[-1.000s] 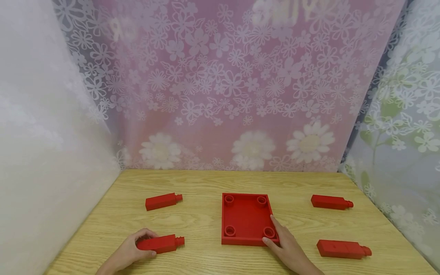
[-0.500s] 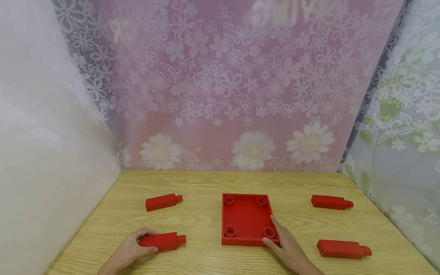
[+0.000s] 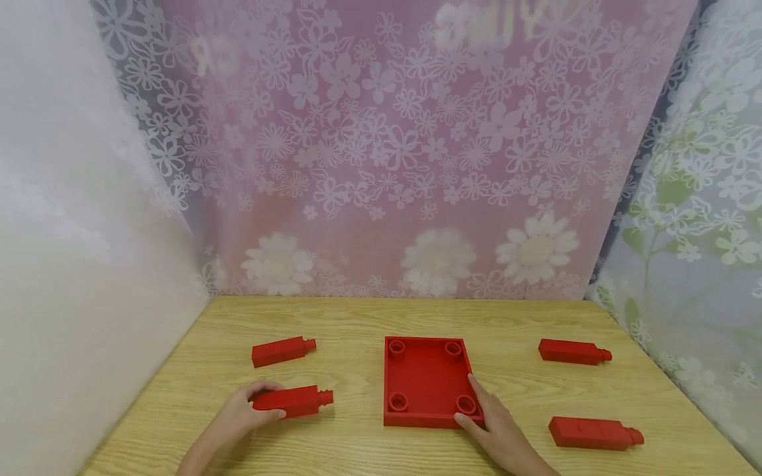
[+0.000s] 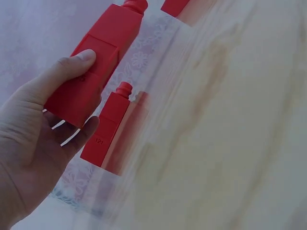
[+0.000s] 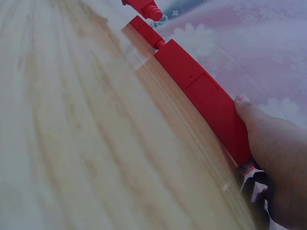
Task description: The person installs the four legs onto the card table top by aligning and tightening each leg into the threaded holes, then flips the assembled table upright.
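My left hand (image 3: 235, 418) grips the plain end of a red square-sided leg (image 3: 292, 402), its ribbed screw end pointing right. In the left wrist view the thumb lies along the face of this leg (image 4: 96, 62), which is raised off the table, with the fingers curled beneath. My right hand (image 3: 503, 433) holds the near right corner of a shallow red square panel (image 3: 425, 373), thumb at the front edge and fingers along the right side. The panel lies flat, raised rim upward, a round socket in each corner. In the right wrist view its edge (image 5: 206, 100) shows side-on.
Another red leg (image 3: 278, 352) lies behind my left hand, screw end right. Two more lie on the right: a far leg (image 3: 570, 351) and a near leg (image 3: 592, 432). The wood-grain table (image 3: 357, 317) meets a flowered pink curtain (image 3: 387, 165) at the back.
My left hand has lifted the leg off the table and carried it a little right and away from me. My right hand and the panel have stayed in place.
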`<action>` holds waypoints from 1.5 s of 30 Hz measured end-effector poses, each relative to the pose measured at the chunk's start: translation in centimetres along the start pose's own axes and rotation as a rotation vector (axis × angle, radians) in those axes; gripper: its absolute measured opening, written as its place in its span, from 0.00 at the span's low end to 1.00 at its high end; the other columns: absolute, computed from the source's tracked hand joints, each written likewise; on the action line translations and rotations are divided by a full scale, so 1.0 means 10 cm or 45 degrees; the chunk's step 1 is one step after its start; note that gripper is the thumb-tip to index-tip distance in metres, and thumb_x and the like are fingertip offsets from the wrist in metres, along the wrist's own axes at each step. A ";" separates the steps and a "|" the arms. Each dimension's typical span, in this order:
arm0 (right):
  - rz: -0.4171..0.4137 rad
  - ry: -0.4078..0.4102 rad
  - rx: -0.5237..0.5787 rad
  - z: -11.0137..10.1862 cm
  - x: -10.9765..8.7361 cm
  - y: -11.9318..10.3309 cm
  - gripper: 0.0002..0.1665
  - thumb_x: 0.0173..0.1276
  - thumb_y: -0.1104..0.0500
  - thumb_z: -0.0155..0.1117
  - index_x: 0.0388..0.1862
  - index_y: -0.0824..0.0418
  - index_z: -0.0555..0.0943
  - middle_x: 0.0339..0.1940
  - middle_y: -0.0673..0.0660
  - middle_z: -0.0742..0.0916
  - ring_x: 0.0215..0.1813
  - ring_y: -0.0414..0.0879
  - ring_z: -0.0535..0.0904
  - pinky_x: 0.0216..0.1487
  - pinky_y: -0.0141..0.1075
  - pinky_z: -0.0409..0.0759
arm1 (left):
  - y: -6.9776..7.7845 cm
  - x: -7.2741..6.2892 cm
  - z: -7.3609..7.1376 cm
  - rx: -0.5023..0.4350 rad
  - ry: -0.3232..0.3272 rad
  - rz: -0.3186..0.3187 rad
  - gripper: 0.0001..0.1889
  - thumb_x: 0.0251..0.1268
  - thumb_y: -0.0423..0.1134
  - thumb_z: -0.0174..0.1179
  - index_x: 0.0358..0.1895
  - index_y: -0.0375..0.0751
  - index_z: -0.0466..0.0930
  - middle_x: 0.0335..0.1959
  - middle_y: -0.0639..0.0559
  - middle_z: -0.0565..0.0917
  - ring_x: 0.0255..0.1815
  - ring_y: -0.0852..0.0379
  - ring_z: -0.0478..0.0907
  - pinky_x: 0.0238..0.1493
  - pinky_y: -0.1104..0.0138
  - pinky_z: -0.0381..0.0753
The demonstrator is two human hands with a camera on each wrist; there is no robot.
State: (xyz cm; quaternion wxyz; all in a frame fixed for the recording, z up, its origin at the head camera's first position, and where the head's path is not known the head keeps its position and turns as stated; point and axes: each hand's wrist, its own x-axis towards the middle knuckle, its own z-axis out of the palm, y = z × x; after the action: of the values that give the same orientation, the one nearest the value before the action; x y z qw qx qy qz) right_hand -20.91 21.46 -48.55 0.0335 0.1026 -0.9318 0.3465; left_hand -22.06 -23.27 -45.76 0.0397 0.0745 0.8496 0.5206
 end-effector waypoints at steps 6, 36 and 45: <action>-0.015 0.008 0.010 -0.01 0.00 -0.01 0.49 0.63 0.38 0.56 0.72 0.65 0.53 0.66 0.67 0.65 0.64 0.63 0.60 0.57 0.59 0.61 | 0.07 0.09 0.02 -0.033 0.029 0.050 0.25 0.46 0.38 0.71 0.50 0.33 0.76 0.45 0.43 0.77 0.38 0.52 0.76 0.36 0.66 0.76; -0.014 0.006 0.013 -0.01 0.00 0.00 0.49 0.63 0.38 0.56 0.72 0.65 0.53 0.66 0.67 0.65 0.64 0.63 0.60 0.57 0.59 0.61 | 0.39 0.47 0.37 -0.112 0.208 0.130 0.22 0.44 0.42 0.73 0.44 0.41 0.77 0.30 0.50 0.78 0.25 0.56 0.67 0.24 0.69 0.67; 0.003 -0.002 0.037 0.00 0.00 0.02 0.49 0.63 0.37 0.56 0.72 0.64 0.53 0.66 0.67 0.65 0.65 0.63 0.60 0.58 0.59 0.60 | 0.50 0.58 0.48 -0.220 0.214 0.176 0.22 0.49 0.39 0.70 0.48 0.39 0.76 0.41 0.47 0.78 0.36 0.53 0.71 0.30 0.66 0.73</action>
State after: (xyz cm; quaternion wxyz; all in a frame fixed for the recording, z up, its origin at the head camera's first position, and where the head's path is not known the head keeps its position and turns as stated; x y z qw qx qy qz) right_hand -20.94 21.54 -48.68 0.0311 0.1023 -0.9268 0.3601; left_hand -26.67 -15.84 -43.39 -0.0611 0.0853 0.7949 0.5976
